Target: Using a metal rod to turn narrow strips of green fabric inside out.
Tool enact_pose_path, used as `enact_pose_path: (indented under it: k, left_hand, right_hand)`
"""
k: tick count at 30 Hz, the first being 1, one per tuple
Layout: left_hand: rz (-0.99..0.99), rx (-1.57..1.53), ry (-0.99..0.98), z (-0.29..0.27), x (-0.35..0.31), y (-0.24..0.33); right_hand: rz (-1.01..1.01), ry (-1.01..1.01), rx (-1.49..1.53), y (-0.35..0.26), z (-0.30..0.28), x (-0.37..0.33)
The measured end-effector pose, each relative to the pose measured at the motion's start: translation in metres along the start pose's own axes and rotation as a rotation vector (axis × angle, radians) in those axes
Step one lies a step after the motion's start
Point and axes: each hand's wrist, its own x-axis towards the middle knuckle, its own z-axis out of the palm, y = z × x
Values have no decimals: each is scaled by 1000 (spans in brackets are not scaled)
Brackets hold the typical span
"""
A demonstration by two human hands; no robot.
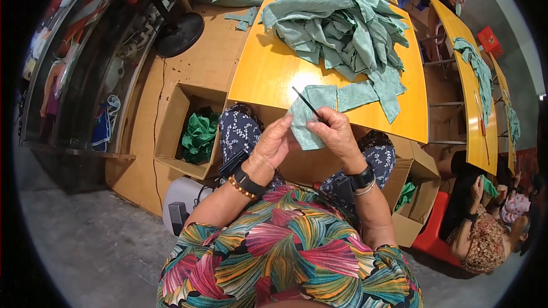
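Just past my lap, at the near edge of the yellow table (251, 74), a small light-green cloth piece (309, 132) is between my two hands. My left hand (270, 147) pinches its left edge, with the fingers partly hidden behind it. My right hand (341, 140) is closed on a thin black stick-like tool (303, 98), which slants up and left across the cloth; its thumb presses on the cloth's right side. More flat green cloth pieces (358, 96) lie just beyond, below a big heap of the same cloth (337, 23).
Cardboard boxes with darker green cloth stand left (171, 120) and right (421, 194) of my legs. A black round stand base (181, 35) and a shelf (74, 88) are at the left. At the right, a co-worker (482, 239) sits near more yellow tables (476, 131).
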Motion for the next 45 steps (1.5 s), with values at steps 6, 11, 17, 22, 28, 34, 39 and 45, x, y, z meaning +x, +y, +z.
enact_pose_path:
  k: [6,11,17,22,28,34,39,45]
  left_hand:
    - [194,215,12,10,24,22]
    - [251,202,4,2,28,27]
    - [194,255,-1,6,17,17]
    - [124,324,-30,-4,11,16]
    - [81,251,-44,-8,8,16]
    - [47,275,-67,-6,6,15]
    - [218,435,76,4,9,15]
    - [819,1117,297,13,3,14]
  right_hand:
    - [175,-18,439,-6,16,-1]
    - [371,44,399,0,5,-6]
    - [374,224,654,21,-1,6]
    - [236,197,734,33,1,7]
    - [232,192,708,19,0,7]
    - [211,169,658,21,0,7]
    - [249,154,688,11,2,8]
    - [220,149,616,1,9,10]
